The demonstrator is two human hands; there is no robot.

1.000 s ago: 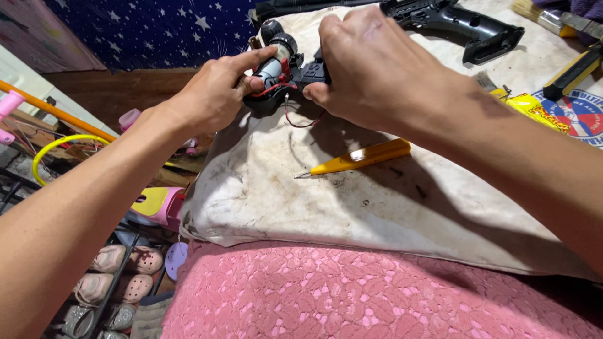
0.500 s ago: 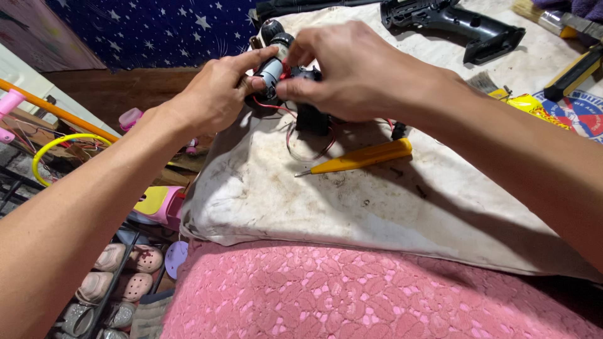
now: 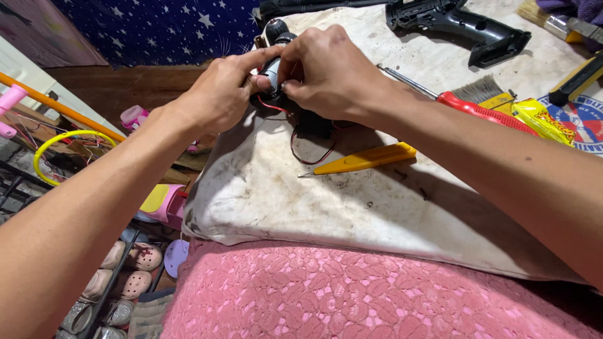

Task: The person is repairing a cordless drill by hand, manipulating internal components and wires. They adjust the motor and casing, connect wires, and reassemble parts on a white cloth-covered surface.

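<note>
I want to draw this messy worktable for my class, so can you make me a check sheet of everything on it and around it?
Surface: dirty whitish cloth over the worktop, pink lace cloth nearest the camera.
Job's things: small grey motor assembly, held at the cloth's far edge.
Clutter: yellow pry tool, red-handled screwdriver, black drill shell, brush, yellow wrapper.
Grippers: left hand and right hand both pinch the motor assembly.
Cables: red and black wires loop from the assembly onto the cloth.
Surroundings: star-patterned blue fabric behind; small shoes on a rack lower left.
</note>
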